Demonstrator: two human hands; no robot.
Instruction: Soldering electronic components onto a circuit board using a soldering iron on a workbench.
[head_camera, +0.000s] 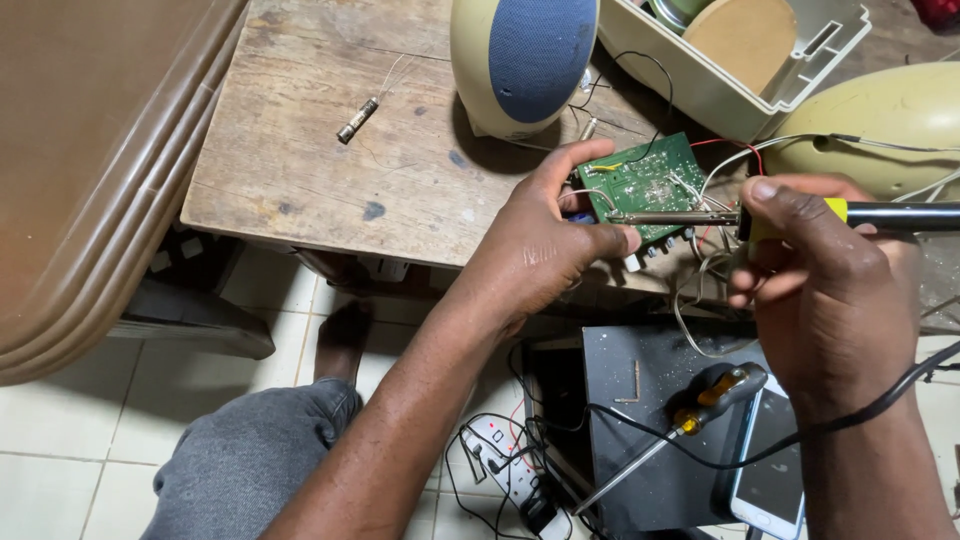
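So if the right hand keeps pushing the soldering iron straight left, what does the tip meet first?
Probably the left hand's fingertips gripping the green circuit board; the right hand's soldering iron tip looks close to them, though depth is unclear.

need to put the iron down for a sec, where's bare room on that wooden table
Bare wood lies left of the circuit board, between the small glass fuse and the table's front edge. It is crowded to the right, where the oval speaker, the cream tray and loose wires sit.
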